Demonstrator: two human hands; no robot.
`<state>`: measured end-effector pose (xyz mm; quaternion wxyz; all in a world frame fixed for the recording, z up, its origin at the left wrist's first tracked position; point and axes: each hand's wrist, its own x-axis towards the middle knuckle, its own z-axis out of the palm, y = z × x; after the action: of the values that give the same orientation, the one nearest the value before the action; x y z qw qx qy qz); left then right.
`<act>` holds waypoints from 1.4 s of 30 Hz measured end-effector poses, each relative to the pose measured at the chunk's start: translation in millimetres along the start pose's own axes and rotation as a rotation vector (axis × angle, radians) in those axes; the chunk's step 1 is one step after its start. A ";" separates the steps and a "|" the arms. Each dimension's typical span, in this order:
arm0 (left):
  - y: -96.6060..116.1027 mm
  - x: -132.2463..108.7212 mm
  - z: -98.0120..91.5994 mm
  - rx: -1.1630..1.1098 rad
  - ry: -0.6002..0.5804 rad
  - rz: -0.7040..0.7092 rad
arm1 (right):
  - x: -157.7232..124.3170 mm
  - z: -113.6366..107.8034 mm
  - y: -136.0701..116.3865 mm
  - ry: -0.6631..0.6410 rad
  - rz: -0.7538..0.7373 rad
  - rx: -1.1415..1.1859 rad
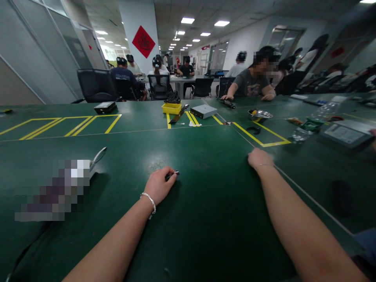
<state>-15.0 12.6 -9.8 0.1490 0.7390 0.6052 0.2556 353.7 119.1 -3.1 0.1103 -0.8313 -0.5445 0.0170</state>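
Observation:
My left hand [160,183], with a silver bracelet at the wrist, rests on the green table [205,203]. Its thumb and fingers are closed around a small dark piece with a shiny metal end [176,172]; its exact kind is too small to tell. Farther right, my right hand [261,158] lies curled on the table beside a pale seam line. Its fingers point away from me and are mostly hidden, so whatever they may hold cannot be made out.
A blurred-out badge-like item [58,192] with a strap lies left. Across the table are a yellow bin [172,108], a grey metal box [203,111], a black box [105,107], a metal bowl [260,114] and a plastic bottle [313,124]. A person [252,82] sits opposite.

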 end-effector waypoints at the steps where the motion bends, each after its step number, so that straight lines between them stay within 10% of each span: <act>1: 0.5 0.1 0.0 -0.005 0.000 -0.003 | -5.2 0.4 -11.3 -0.025 -0.057 0.047; 8: 2.5 -0.8 -0.2 -0.088 -0.023 -0.011 | -93.3 6.3 -117.6 -0.767 -0.282 1.204; 13: 2.0 -1.1 0.8 -0.135 0.012 0.007 | -136.1 10.8 -144.4 -1.040 -0.166 1.494; 28: 7.8 -3.4 1.0 -0.193 0.062 0.086 | -136.2 15.3 -140.2 -1.224 -0.068 1.652; 42: 5.6 -4.7 4.5 -0.112 0.108 0.152 | -154.7 18.5 -151.0 -0.872 -0.291 1.429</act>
<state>-8.6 7.3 -11.5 0.1372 0.7585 0.5393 0.3392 152.0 39.4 -4.8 0.3902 -0.4027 -0.4982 0.6614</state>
